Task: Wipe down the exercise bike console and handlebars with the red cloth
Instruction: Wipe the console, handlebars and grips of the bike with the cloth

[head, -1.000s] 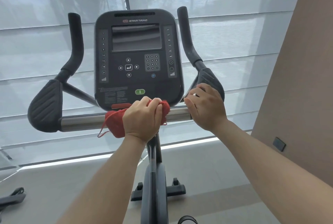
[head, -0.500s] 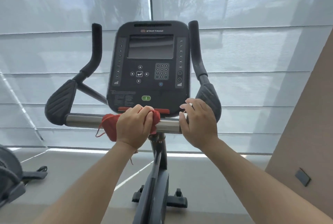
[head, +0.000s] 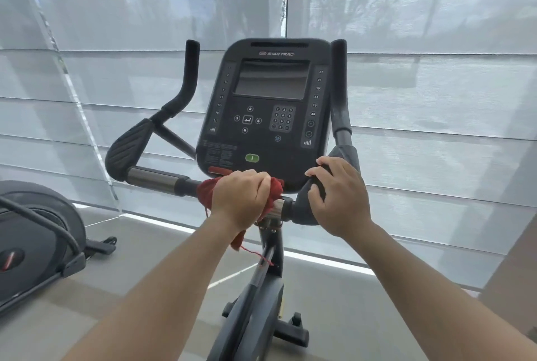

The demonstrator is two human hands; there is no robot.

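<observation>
Two hands busy at handlebars (head: 157, 181). Red cloth (head: 205, 195): soft, light, limp, frayed threads dangling. Judged easy to bunch; best wrapped round bar and squeezed so it does not slide loose on smooth metal. Left hand (head: 241, 200) clenches cloth around bar, at 6 o'clock of console (head: 270, 116). Right hand (head: 340, 200) sits at 3 o'clock of cloth, just beside it, fingers curled over right grip pad (head: 302, 211). Cloth tail hangs toward 6 o'clock below left hand.

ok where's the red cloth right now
In the head view the cloth is round the crossbar below the console, gripped by the left hand; the right hand holds the pad beside it.
</observation>
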